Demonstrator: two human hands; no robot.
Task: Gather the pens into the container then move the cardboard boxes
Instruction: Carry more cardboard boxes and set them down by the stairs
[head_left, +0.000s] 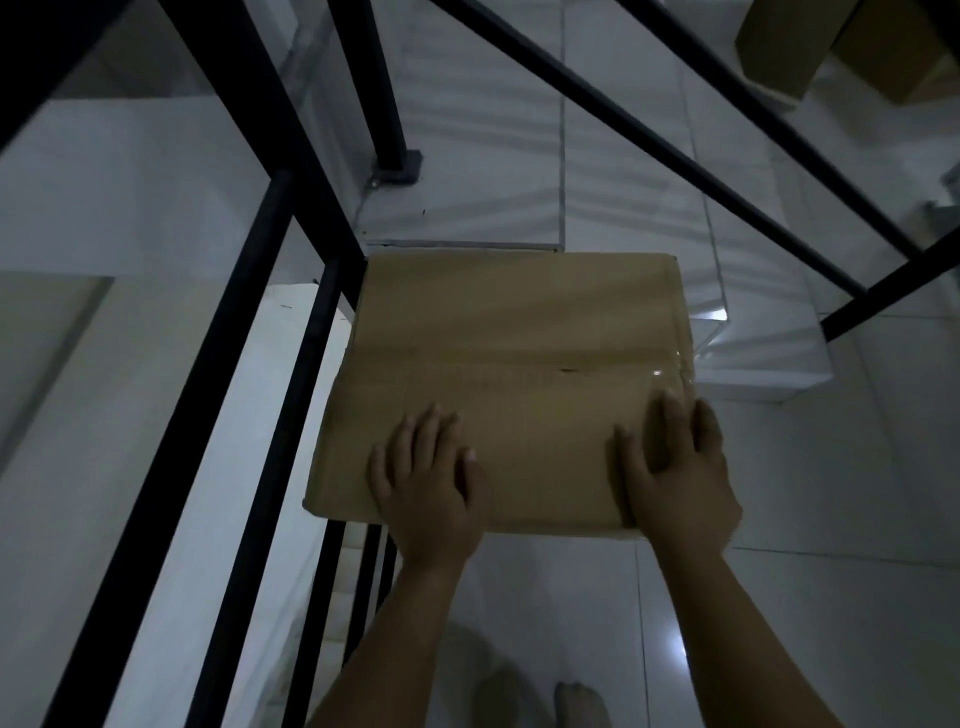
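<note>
A taped brown cardboard box (514, 332) lies in the middle of the head view, low down beside a black metal frame. My left hand (426, 483) rests flat on the box's near top edge with the fingers spread. My right hand (675, 467) lies on the near right corner, its fingers reaching over the right side. Both palms touch the cardboard. No pens or container are in view.
Black metal bars (291, 322) of a rack run along the left and diagonally across the top. White wrapped packages (519, 156) lie behind the box. Another cardboard box (779, 47) sits at the top right. The floor is glossy white tile (831, 597); my feet show at the bottom.
</note>
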